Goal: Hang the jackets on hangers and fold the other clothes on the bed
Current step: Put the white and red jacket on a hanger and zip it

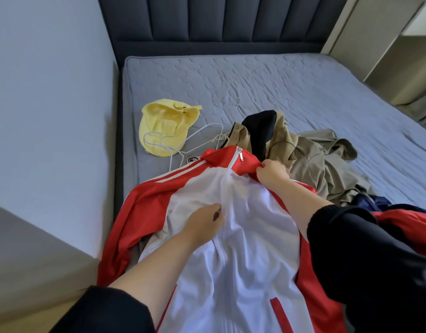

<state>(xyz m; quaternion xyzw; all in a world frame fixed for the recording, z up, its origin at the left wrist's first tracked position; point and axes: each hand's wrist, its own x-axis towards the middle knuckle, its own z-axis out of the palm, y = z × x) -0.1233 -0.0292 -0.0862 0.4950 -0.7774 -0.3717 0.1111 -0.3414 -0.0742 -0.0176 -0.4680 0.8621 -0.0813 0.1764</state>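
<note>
- two hands work the red and white jacket (243, 236), which lies front up on the bed (303, 80), zipped to the collar.
- my right hand (272, 173) pinches the red shoulder just beside the collar.
- my left hand (204, 224) sits on the white chest by the zip, fingers bent into the cloth; pinching or only pressing, i cannot tell.
- white hangers (173, 150) lie just past the collar; i'd open the zip partway first, so a hanger slips into the shoulders without straining the neck.

A pink-cased phone (192, 160), dark padded headboard (219, 22) and pale wall (50, 92) show.
</note>
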